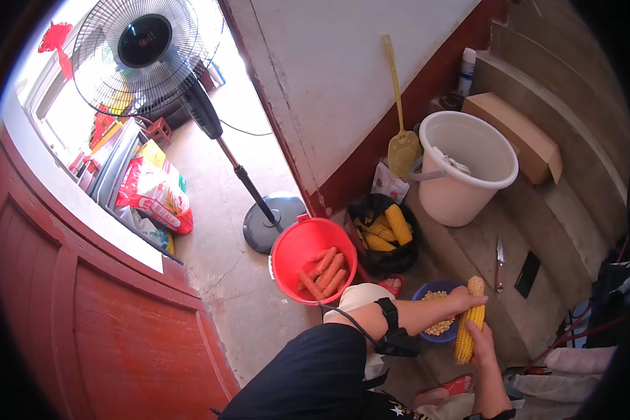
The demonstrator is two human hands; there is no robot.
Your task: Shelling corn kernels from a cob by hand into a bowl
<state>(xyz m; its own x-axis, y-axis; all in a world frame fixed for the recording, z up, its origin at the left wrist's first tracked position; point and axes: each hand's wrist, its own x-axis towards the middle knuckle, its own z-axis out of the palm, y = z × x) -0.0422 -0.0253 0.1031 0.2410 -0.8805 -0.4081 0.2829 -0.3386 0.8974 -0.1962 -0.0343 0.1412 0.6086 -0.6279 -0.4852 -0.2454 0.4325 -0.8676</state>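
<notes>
Both my hands are on one ear of yellow corn (pixel 465 350), held at a slant beside a blue-purple basin. My left hand (pixel 463 301) grips the upper part, where the kernels look paler or partly stripped. Lower down, my right hand (pixel 481 342) holds the ear from the right, its thumb against the kernels. Loose corn kernels (pixel 434 303) lie in the basin (pixel 419 293), which my left forearm partly covers. A red bucket (pixel 283 257) to the left contains several bare cobs (pixel 329 270). Behind the basin, a black-lined container (pixel 394 259) holds several yellow ears (pixel 399 224).
A knife (pixel 499 265) and a black phone-like slab (pixel 527 274) lie on the step at right. Beyond them stand a white bucket (pixel 464 197) and a cardboard box (pixel 520 134). A yellow fly swatter (pixel 403 149) leans on the wall. A standing fan (pixel 257 194) is at left.
</notes>
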